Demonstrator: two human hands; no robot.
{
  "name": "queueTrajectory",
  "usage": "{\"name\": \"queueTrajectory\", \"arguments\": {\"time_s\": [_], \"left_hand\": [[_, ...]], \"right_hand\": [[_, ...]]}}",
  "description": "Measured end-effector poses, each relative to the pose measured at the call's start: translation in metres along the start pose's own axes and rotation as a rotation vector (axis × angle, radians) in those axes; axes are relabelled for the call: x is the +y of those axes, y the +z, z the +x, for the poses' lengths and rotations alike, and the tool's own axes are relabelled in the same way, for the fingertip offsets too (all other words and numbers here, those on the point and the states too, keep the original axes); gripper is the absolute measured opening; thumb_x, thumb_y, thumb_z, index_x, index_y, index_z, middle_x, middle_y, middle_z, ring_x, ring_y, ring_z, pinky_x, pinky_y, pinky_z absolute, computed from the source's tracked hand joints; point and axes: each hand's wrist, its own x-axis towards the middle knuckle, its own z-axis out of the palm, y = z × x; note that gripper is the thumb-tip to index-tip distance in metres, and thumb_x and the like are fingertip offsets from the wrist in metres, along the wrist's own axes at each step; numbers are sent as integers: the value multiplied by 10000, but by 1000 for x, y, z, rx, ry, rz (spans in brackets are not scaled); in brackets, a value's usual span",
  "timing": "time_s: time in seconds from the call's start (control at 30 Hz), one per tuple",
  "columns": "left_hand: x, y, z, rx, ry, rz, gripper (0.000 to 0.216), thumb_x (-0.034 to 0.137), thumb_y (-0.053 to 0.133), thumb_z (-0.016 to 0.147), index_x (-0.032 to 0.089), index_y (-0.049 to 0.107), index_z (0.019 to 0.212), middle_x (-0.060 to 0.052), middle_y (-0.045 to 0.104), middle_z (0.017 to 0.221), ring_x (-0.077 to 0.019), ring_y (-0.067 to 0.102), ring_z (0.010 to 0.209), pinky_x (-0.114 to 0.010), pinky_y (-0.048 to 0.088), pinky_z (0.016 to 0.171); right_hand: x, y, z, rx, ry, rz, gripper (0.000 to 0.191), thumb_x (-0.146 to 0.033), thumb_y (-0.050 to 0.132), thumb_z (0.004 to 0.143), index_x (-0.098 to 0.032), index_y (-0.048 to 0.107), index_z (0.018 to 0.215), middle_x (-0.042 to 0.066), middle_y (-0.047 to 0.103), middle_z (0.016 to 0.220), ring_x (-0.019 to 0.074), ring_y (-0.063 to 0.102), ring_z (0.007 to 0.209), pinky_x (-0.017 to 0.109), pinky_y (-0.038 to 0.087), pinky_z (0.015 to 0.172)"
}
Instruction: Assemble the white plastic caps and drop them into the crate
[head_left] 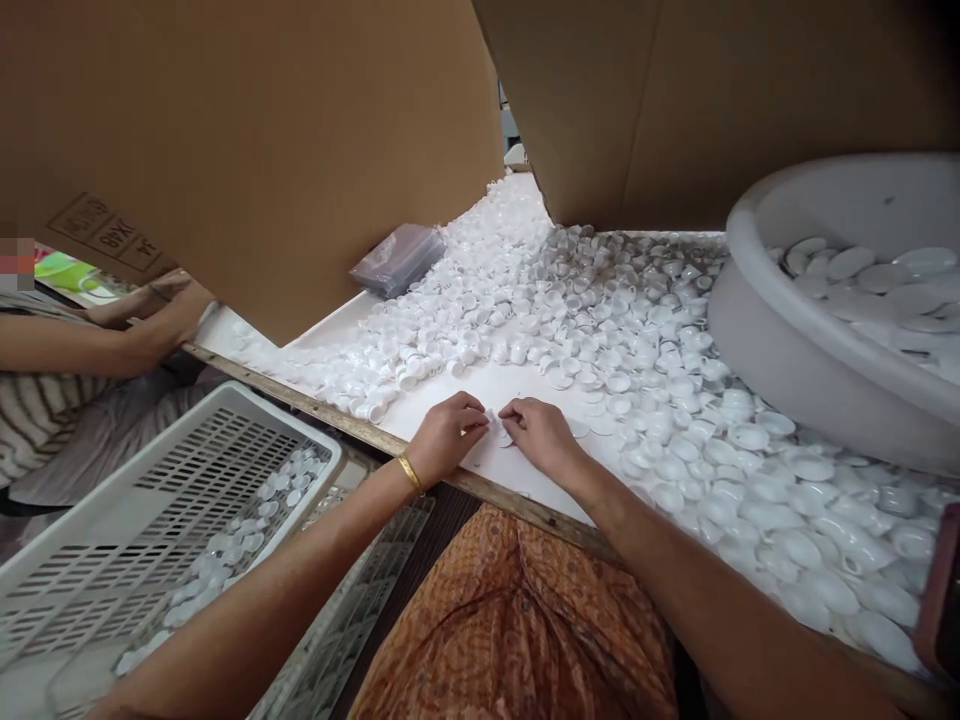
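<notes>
My left hand (446, 435) and my right hand (540, 432) meet at the near edge of a white table (450, 395). Both have their fingers curled in a pinch around small white plastic pieces (496, 424), a tiny cup and saucer by the look of it. A gold bangle (409, 473) sits on my left wrist. Just beyond my hands lies a wide heap of tiny white cups (525, 300), and to the right a spread of white saucers (750, 480).
A large white basin (757, 330) holding saucers stands at the right. A slotted white crate (150, 500) with several finished pieces sits at lower left. Cardboard boxes (285, 150) wall in the back. Another person's hand (161, 315) works at far left. A grey plastic bag (397, 258) lies by the box.
</notes>
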Motion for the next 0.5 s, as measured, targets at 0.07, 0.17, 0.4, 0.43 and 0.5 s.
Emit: {"name": "queueTrajectory", "arguments": {"time_s": [0.07,0.17,0.4,0.43,0.5], "left_hand": [[4,8,0,-5,39,60,135,162,541,799,153,672,766,-59,620,928,-118,588,737,-234,463,686],[4,13,-1,0,77,158,143,177,539,804,160,670,747,-54,619,950,-111,579,699,-238,459,658],[9,16,-4,24,182,233,196,196,495,836,164,660,736,-61,611,942,-134,571,795,-250,465,693],[11,16,-4,15,195,247,206,201,486,842,163,658,735,-62,613,940,-137,568,803,-253,465,695],[13,16,-3,-9,219,271,227,202,466,854,164,651,729,-59,619,915,-140,562,815,-256,463,697]], "right_hand": [[1,1,0,1,-24,-65,131,-145,549,794,-183,655,861,25,648,835,132,587,762,217,406,686],[3,0,1,-5,-18,-111,140,-154,535,811,-187,654,875,34,621,863,136,573,795,222,395,698],[11,1,4,2,-3,-32,124,-111,565,769,-175,652,833,34,582,857,123,560,771,212,401,691],[11,1,4,2,-2,-18,121,-107,571,761,-175,650,822,30,582,850,120,559,760,210,402,682],[13,2,5,8,1,-2,123,-96,572,747,-174,648,803,25,583,836,116,554,738,207,402,664]]}}
